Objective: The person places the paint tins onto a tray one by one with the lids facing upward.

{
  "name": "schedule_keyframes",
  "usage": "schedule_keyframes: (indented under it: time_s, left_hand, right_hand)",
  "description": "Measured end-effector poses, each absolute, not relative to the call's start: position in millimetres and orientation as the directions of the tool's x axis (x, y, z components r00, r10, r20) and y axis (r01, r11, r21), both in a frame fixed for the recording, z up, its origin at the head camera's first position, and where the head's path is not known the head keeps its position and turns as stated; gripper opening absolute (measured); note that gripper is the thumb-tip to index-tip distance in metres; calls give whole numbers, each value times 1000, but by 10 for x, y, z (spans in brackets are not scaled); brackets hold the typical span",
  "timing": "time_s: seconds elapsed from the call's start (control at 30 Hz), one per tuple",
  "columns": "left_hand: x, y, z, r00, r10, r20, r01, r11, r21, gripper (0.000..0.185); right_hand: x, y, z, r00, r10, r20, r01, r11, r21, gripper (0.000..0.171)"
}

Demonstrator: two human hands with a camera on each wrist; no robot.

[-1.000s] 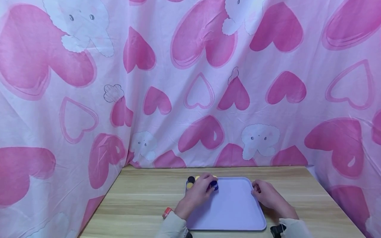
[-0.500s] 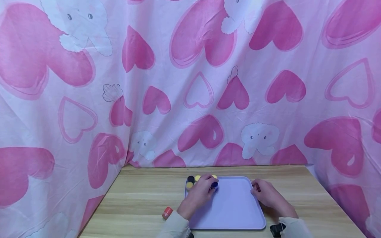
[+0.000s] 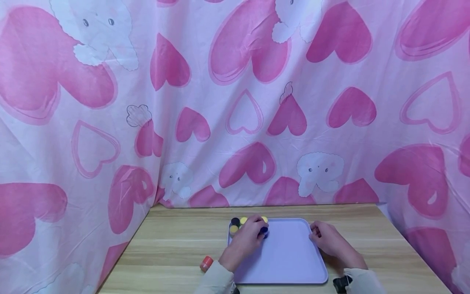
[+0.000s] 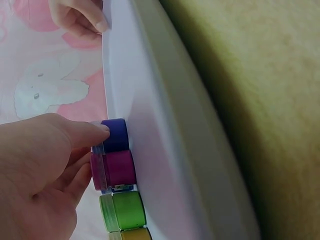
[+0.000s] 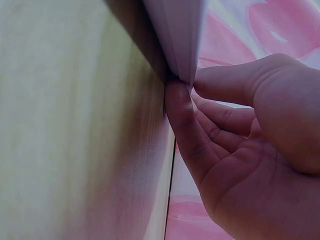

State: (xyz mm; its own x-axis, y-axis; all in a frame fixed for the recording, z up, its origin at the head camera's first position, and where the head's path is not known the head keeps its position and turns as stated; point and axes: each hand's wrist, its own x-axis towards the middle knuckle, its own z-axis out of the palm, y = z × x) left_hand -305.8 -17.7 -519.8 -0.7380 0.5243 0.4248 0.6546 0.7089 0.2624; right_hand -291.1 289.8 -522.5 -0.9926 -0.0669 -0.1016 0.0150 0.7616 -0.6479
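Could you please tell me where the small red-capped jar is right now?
In the head view, the red-capped jar lies on the wooden table, off the lilac tray, just left of the left hand's sleeve.

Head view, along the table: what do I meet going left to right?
Red-capped jar → yellow jar → left hand → tray → right hand.
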Motion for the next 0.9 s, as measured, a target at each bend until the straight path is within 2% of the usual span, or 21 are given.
schedule_keyframes:
  time_s: [0.67,0.9]
  left_hand:
    - [-3044,-167,-5185,-726,528,441,663,708,243,21]
    - [-3036,-227,-5221,-715,509,479,681,664,309,24]
  right_hand:
    - [-2909,2904,-5230,-993,-70,-95,9,758,-652,31]
    - [-2914,2897,-5233,-993,-68,-99,13,760,-650,31]
